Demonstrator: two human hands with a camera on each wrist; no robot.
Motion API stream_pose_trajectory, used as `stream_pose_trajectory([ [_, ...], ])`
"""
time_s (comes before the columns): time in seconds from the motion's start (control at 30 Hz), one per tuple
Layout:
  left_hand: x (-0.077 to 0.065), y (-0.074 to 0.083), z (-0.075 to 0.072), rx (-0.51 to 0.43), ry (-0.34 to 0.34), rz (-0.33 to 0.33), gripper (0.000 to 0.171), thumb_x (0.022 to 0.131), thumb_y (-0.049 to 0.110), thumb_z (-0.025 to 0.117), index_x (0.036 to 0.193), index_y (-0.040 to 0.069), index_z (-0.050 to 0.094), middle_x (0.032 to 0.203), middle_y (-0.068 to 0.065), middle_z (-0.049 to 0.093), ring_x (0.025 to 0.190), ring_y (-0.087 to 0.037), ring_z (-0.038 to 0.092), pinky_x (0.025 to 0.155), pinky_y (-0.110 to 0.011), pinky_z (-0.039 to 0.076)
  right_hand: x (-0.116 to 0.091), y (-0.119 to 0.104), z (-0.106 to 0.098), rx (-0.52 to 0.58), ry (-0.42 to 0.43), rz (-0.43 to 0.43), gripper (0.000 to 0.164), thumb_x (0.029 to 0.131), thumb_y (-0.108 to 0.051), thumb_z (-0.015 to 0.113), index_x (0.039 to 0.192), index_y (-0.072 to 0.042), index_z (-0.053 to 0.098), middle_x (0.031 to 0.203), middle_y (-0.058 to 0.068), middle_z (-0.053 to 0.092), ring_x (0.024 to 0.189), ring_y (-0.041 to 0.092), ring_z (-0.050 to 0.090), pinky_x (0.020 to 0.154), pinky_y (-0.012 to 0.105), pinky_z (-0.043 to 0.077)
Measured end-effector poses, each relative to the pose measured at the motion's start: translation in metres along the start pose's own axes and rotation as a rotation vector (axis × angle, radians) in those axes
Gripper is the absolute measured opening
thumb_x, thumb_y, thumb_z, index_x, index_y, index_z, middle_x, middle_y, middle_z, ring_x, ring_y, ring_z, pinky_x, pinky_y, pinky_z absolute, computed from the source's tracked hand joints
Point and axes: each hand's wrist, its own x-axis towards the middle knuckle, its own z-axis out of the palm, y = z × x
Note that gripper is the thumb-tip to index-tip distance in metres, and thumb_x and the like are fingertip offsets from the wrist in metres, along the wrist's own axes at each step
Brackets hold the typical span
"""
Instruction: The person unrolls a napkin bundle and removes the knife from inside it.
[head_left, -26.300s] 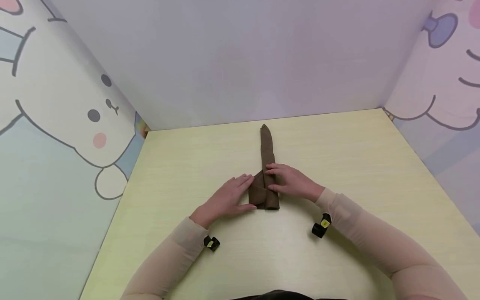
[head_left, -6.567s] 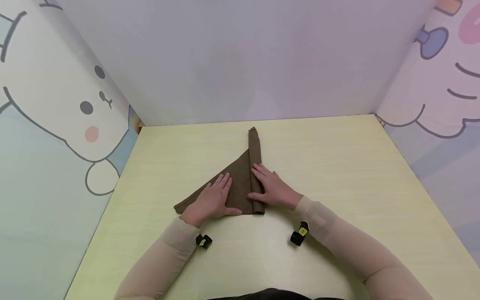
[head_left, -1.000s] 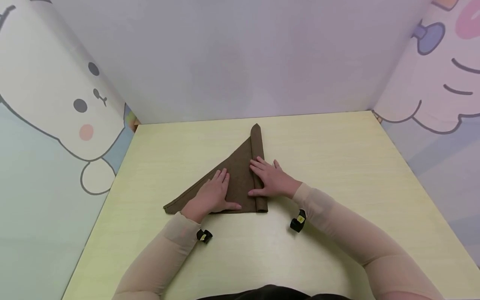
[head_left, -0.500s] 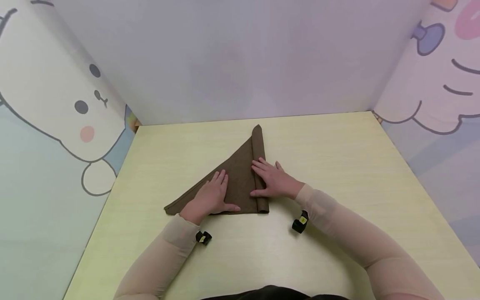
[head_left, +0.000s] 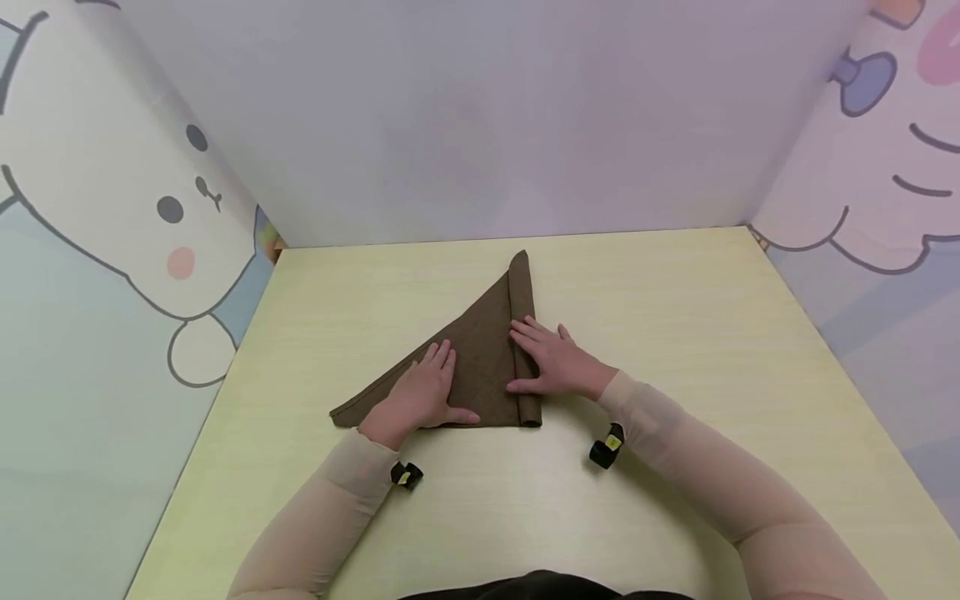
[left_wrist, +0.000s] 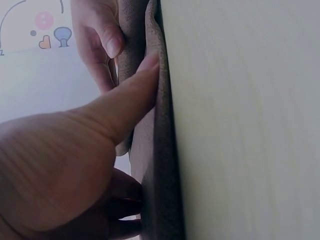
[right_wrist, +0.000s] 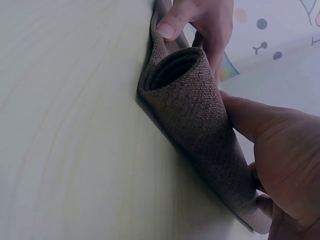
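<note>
"Where was the brown cloth [head_left: 483, 358]?"

"On the table [head_left: 480, 508], its thin tip [head_left: 343, 415] pointing left."

"What touched it?"

"The left hand [head_left: 420, 392] rested on it, fingers outstretched, thumb spread wide. Farther right, the right hand [head_left: 558, 364] lay with extended fingers across the rolled edge [head_left: 529, 410]."

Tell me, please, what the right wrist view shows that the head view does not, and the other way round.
Only the right wrist view shows layers wound inside the open end of the roll. Only the head view shows the left corner of the brown cloth, the left sleeve and the right sleeve. Both show the cloth, the left hand, the right hand and the pale table.
</note>
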Motion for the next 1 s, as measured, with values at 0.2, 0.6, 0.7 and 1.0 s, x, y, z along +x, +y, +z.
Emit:
stream_pose_trajectory([
  [0.2,-0.0009,-0.0020,0.0007,0.008,0.001,0.002,0.120,0.072,0.078,0.059,0.152,-0.002,0.018,0.159,-0.018,0.010,0.146,-0.032,0.010,0.110,-0.051,0.027,-0.0021,0.0005,-0.0010,0.004,0.005,-0.009,0.097,0.082,-0.068,0.059,0.151,-0.007,0.030,0.158,0.006,0.021,0.146,0.026,0.012,0.107,0.065,0.016],
  [0.6,-0.0039,-0.0068,0.0015,0.001,-0.006,-0.004,0.121,0.072,0.078,0.060,0.152,-0.002,0.018,0.159,-0.018,0.010,0.146,-0.032,0.009,0.110,-0.052,0.026,-0.0037,0.0019,-0.0010,0.030,0.026,-0.040,0.097,0.082,-0.064,0.062,0.151,-0.005,0.029,0.158,0.008,0.022,0.146,0.028,0.015,0.106,0.065,0.019],
  [0.7,-0.0042,-0.0077,0.0015,0.000,-0.006,-0.004,0.121,0.072,0.078,0.060,0.152,-0.002,0.018,0.159,-0.018,0.009,0.146,-0.032,0.008,0.110,-0.052,0.026,-0.0047,0.0027,-0.0008,0.035,0.026,-0.042,0.098,0.082,-0.065,0.062,0.151,-0.005,0.028,0.159,0.008,0.020,0.146,0.028,0.015,0.107,0.065,0.019],
  [1.0,-0.0043,-0.0077,-0.0005,-0.007,-0.022,-0.014,0.121,0.071,0.078,0.061,0.152,-0.002,0.018,0.159,-0.017,0.008,0.146,-0.032,0.008,0.110,-0.052,0.026,-0.0068,0.0081,0.0000,0.066,0.027,-0.041,0.099,0.083,-0.066,0.060,0.153,-0.005,0.025,0.159,0.008,0.018,0.146,0.026,0.013,0.108,0.063,0.019],
])
